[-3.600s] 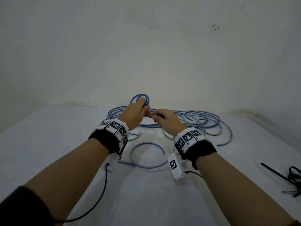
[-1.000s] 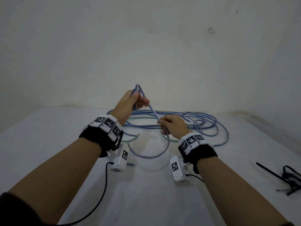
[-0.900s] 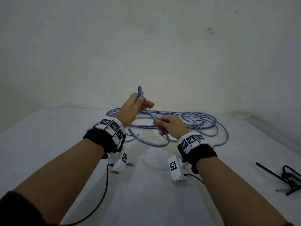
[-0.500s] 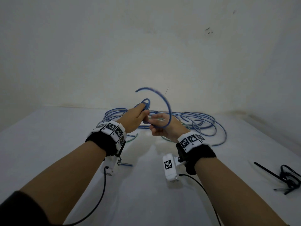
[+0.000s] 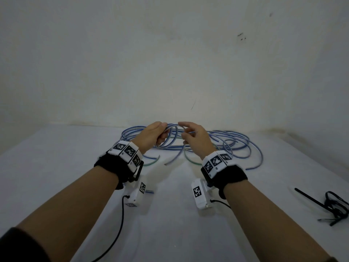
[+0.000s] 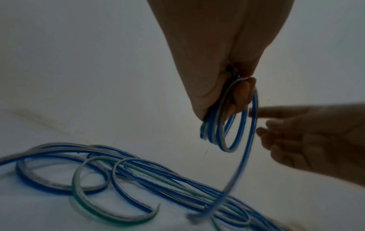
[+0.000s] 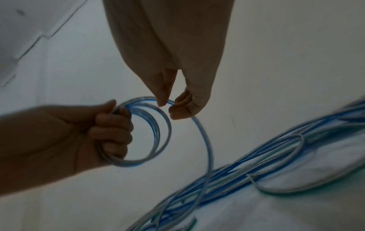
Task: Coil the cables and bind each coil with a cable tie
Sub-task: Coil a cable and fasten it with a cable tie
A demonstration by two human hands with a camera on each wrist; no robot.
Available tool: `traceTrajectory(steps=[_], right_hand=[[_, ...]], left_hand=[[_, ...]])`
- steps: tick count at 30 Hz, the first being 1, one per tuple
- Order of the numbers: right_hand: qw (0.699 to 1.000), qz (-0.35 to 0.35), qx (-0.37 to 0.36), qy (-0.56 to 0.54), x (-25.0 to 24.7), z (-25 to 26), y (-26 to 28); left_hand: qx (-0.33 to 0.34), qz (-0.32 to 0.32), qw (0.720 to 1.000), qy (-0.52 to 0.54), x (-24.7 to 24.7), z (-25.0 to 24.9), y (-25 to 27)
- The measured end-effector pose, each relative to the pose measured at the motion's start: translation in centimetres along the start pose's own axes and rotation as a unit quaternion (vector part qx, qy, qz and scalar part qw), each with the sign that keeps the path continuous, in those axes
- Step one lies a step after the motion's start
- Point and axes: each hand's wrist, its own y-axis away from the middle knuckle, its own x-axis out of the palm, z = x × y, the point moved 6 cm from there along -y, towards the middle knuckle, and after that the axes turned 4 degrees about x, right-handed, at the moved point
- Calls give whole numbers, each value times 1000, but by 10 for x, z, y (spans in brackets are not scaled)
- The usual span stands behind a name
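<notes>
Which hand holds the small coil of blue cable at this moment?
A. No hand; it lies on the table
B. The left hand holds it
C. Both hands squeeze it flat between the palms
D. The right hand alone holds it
B. The left hand has its fingers curled round the coil of blue cable, lifted above the table, while the right hand only pinches the strand leading away from the coil.

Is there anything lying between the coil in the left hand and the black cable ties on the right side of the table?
Nothing visible does. The left hand grips the coil; only the right hand and bare table lie before the cable ties.
</notes>
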Motion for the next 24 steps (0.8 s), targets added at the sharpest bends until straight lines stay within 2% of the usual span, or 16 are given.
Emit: traceTrajectory(steps=[4,9,11,15,19,22,24], right_hand=[[994,-44,-50,92,-4,-5,0],[993,-82,-6,88,-11,-17,0],[993,-76,14,88,-12,-18,1],[993,-6,75,91,-5,-26,0],[989,27,124,78,-3,-34,2],[989,33,145,-24,1,-29,10],[988,30,135,-73,4,-22,13]], left_hand=[[-34,23,995,96,6,-7,3],[-75,71,984,148,14,-13,9],[-92,74,978,173,17,-15,12],[-65,34,969,235,11,-21,9],[-24,-23,953,301,1,-20,5],[-8,-45,947,317,-1,-17,2],[-7,-53,945,322,1,-14,2]])
